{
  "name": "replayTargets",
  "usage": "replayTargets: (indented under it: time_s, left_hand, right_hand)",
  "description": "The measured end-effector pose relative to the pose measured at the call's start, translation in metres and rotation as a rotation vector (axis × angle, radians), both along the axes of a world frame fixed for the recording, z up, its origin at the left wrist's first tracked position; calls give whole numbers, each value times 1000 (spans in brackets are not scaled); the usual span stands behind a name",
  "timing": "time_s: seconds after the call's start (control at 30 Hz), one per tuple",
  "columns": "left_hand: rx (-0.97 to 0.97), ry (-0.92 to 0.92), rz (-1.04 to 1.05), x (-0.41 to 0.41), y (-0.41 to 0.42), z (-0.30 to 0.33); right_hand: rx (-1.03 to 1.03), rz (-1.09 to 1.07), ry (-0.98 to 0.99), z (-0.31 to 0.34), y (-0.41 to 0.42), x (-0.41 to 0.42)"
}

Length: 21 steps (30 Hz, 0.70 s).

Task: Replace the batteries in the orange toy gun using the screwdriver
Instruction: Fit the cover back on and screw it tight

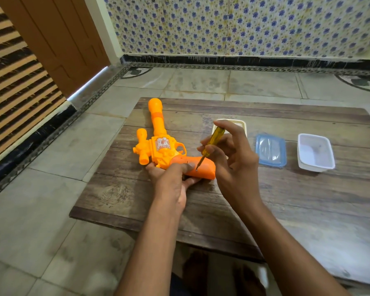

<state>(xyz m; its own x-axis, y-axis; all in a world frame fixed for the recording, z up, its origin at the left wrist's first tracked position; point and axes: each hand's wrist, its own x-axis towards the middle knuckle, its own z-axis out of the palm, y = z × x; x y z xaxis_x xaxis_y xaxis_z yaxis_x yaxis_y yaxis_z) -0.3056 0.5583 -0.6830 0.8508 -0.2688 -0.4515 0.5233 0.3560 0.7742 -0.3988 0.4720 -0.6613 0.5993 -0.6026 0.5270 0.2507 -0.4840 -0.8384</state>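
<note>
Orange toy gun (158, 144) lying near bench (265, 199) left edge. L hand (171, 178) gripping its handle, thumb pressed on top. R hand (233, 159) pinching yellow screwdriver (212, 144), tip on handle screw.

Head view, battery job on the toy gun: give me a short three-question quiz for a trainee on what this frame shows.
1. True or false: the screwdriver tip rests on the handle of the toy gun.
2. Which hand holds the screwdriver? A) left hand B) right hand C) neither
3. Fill in: the blue lid lies on the table between the white tray and the ____ hand.

Key:
1. True; the tip meets the handle near a screw.
2. B; the left hand steadies the gun.
3. Right.
</note>
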Motion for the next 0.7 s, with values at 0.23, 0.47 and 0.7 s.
replayTargets:
  time_s: [0.23, 0.47, 0.7]
  left_hand:
    - [-34, -9, 6, 0, -1, 1]
    - [-17, 18, 2, 3, 1, -1]
    - [-7, 13, -11, 1, 1, 1]
  right_hand:
    - [-27, 7, 4, 0, 2, 0]
    - [-60, -27, -5, 2, 1, 0]
    - [-61, -30, 16, -1, 0, 1]
